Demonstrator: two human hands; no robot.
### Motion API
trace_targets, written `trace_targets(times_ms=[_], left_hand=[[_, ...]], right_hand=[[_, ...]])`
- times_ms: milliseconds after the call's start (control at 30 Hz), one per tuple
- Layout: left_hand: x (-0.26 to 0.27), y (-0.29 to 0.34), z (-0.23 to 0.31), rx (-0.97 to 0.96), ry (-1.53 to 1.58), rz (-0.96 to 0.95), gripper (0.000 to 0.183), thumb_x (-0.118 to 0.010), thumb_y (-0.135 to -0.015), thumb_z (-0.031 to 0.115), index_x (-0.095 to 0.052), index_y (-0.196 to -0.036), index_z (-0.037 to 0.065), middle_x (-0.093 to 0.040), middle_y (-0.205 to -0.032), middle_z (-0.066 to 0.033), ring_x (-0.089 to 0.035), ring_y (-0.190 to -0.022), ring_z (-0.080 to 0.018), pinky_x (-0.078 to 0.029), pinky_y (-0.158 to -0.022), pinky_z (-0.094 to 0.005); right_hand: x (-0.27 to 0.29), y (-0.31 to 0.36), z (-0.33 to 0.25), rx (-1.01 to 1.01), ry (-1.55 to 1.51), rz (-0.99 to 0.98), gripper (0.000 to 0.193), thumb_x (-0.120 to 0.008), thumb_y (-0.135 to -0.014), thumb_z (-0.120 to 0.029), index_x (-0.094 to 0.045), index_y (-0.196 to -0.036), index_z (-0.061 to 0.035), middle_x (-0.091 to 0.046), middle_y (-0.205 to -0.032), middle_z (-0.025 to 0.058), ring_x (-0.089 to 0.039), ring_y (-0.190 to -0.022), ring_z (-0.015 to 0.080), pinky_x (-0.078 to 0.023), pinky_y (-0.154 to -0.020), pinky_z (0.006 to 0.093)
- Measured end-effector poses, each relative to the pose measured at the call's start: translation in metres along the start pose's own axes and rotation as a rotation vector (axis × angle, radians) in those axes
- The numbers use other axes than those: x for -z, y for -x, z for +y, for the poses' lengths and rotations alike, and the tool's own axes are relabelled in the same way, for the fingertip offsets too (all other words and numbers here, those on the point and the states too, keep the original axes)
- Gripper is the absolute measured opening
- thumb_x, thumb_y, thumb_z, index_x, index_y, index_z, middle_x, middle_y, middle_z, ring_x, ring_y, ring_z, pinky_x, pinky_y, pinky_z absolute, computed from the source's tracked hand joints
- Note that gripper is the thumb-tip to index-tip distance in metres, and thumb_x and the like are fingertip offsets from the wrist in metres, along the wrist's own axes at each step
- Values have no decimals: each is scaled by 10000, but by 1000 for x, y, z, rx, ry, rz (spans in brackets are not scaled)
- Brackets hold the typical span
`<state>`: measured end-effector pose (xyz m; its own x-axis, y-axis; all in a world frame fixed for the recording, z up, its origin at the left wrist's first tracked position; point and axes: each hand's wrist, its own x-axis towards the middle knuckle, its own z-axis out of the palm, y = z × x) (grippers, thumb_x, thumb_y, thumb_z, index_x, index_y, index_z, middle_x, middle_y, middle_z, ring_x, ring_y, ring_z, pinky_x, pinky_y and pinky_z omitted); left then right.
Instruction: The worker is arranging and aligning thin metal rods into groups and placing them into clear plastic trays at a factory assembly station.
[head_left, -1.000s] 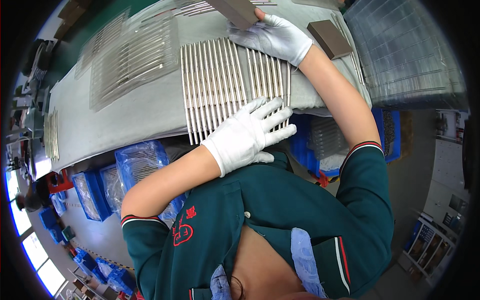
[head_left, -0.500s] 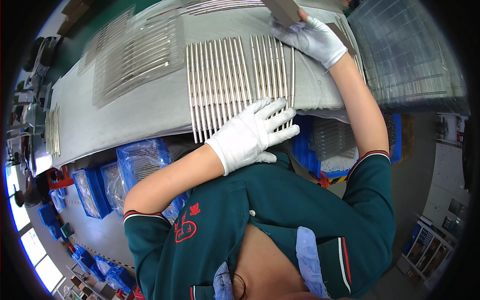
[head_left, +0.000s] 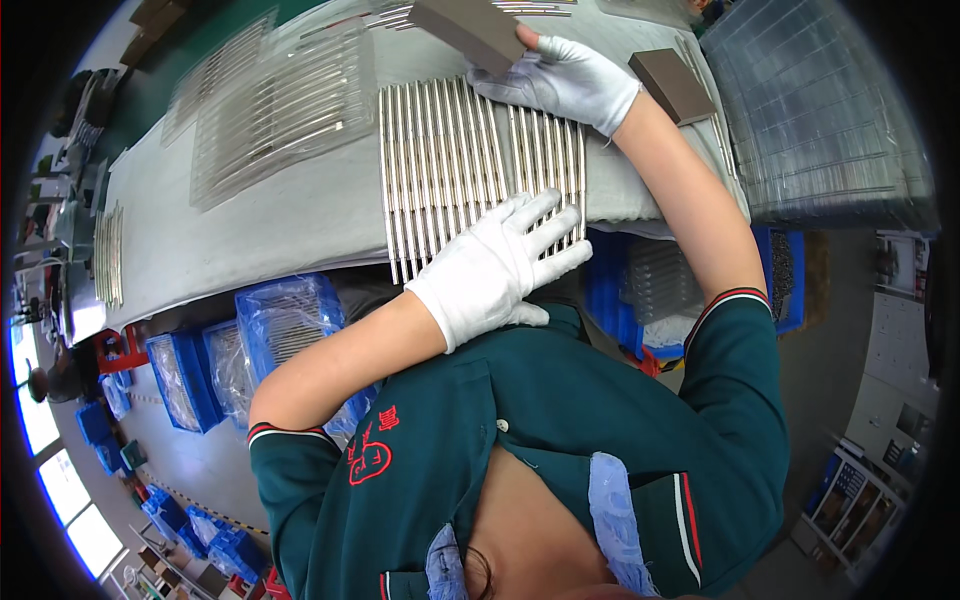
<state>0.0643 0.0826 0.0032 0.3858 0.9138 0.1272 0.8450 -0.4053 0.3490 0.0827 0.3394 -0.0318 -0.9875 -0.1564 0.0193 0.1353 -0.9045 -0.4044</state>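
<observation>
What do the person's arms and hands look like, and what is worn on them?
Both hands wear plain white fabric gloves: left hand, right hand. The forearms are bare. The short sleeves are dark green with red and white trim at the cuffs; a red emblem is on the shirt front.

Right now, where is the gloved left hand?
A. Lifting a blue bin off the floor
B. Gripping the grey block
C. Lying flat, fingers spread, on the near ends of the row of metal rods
C: the left hand lies open on the metal rods, while the right hand holds the grey block.
</observation>
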Motion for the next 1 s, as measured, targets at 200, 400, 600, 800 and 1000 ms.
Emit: trace_targets(times_ms=[200, 400, 600, 800, 1000], left_hand=[[-13, -14, 0, -51, 30, 31, 799, -727, -646, 419, -429, -1320, 108, -408, -1362, -164, -352, -1289, -368, -285, -1078, -464], [-32, -40, 3, -209, 105, 132, 696, -682, -727, 410, -429, -1312, 130, -420, -1343, -160, -381, -1262, -363, -306, -1063, -468], [4, -9, 1, -45, 34, 104, 745, -699, -696, 428, -431, -1319, 120, -427, -1328, -170, -379, -1263, -362, -294, -1057, -487], [24, 52, -15, 269, -154, 19, 822, -706, -657, 474, -412, -1339, 120, -422, -1335, -198, -370, -1253, -406, -263, -1061, -513], [22, 70, -20, 315, -167, 28, 826, -707, -668, 470, -393, -1362, 151, -415, -1345, -192, -364, -1260, -408, -281, -1059, -506]], right_hand=[[4, 21, -2, 50, 82, 120, 569, -514, -939, -214, -252, -1371, 47, -376, -1321, 208, -396, -1253, 328, -311, -1111, 439], [-11, 54, -16, 121, 84, 218, 586, -562, -914, -221, -286, -1355, 48, -401, -1301, 211, -405, -1246, 312, -329, -1101, 430], [-21, 59, -33, 292, 183, 211, 567, -554, -917, -216, -300, -1353, 44, -403, -1317, 228, -398, -1257, 326, -363, -1084, 426], [-17, -5, -9, 11, -87, 36, 542, -530, -931, -268, -330, -1330, 41, -441, -1281, 196, -409, -1250, 306, -317, -1101, 433], [-19, -75, 33, 10, 191, 127, 569, -589, -893, -299, -378, -1299, 38, -464, -1251, 187, -491, -1176, 301, -412, -1044, 412]])
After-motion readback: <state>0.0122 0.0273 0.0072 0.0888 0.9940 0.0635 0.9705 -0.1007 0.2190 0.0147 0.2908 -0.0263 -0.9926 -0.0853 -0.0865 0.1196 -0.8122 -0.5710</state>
